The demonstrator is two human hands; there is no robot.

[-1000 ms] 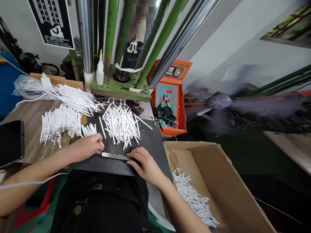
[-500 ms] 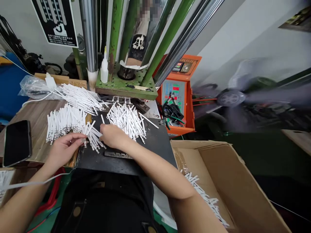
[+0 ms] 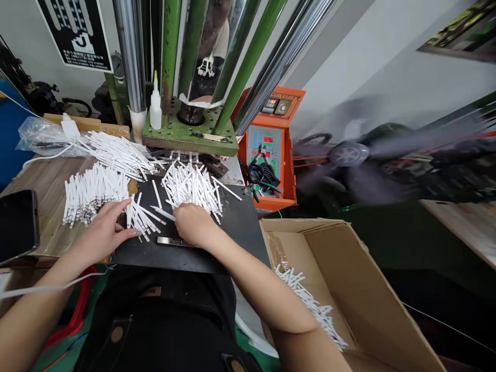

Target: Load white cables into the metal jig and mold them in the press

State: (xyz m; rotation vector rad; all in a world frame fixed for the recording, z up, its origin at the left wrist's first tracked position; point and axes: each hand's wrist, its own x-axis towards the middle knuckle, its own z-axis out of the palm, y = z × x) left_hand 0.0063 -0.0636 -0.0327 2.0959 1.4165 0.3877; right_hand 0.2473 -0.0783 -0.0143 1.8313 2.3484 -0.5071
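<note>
My left hand (image 3: 106, 230) is at the left side of a small loose bunch of thin white strips (image 3: 141, 219). Its thumb and forefinger are spread, with the strips' left edge between them. My right hand (image 3: 195, 223) is closed, and a slim whitish strip (image 3: 163, 213) sticks out leftward from its fingers over the black work surface (image 3: 240, 227). Its fingertips are partly hidden. Just behind that hand is a heap of white strips (image 3: 189, 183). A metal bar (image 3: 168, 241) runs partly under the right hand.
More white strips (image 3: 93, 188) are stacked at the left, near a phone (image 3: 17, 225). Behind stands a green press base (image 3: 186, 139) with a white bottle (image 3: 155, 111). An orange control box (image 3: 289, 160), a spinning fan (image 3: 349, 154) and a cardboard box (image 3: 341, 268) are at right.
My left thumb and forefinger have spread apart from a pinch. My right hand has moved slightly right, away from the small bunch, with the strip showing. The whole view has shifted a little.
</note>
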